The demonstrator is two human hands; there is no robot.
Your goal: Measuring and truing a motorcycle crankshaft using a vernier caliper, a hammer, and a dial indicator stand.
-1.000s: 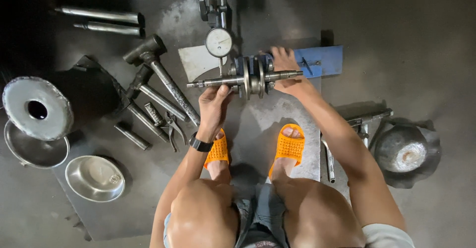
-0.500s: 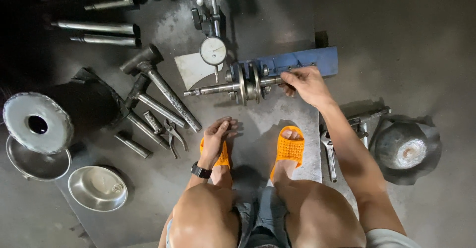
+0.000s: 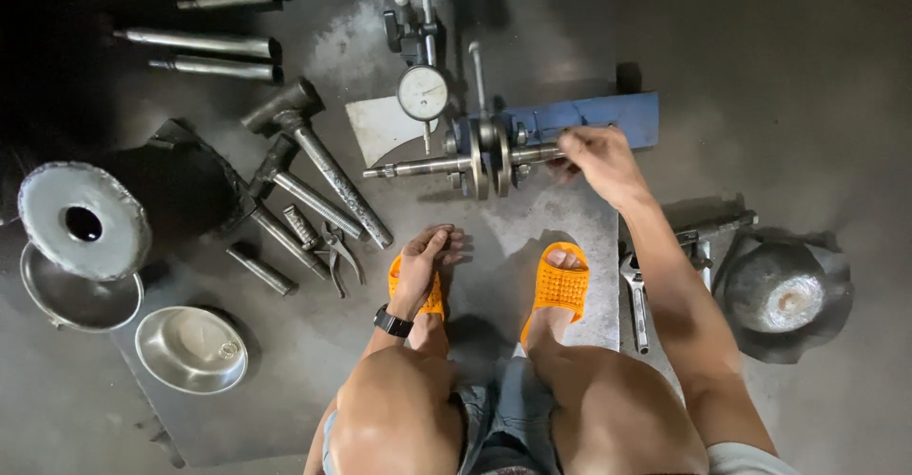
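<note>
Since a second ago the left hand (image 3: 425, 268) has let go of the crankshaft (image 3: 480, 159) and dropped back onto the left foot's orange sandal (image 3: 418, 290); half a sec ago it was already there, so little change since; right hand (image 3: 596, 157) has stayed on the shaft's right end.

Right hand: fingers curled and pinched round the right stub of the crankshaft, thumb side toward the webs; grip closed on it. Left hand: fingers loosely spread, palm down, resting on foot and sandal, holding nothing; black watch (image 3: 392, 321) at the wrist.

Crankshaft lies horizontal, its twin round webs just left of the right hand, left stub pointing out toward the hammers; it sits across the blue stand (image 3: 608, 114), w/ a dial gauge (image 3: 424, 92) just above-left of the webs, stem pointing down near the shaft.

Around: two hammers (image 3: 318, 166) and pliers (image 3: 337, 247) left of the feet; steel bowl (image 3: 190, 349) lower left; adjustable wrench (image 3: 635, 294) beside the right sandal (image 3: 560, 283).
</note>
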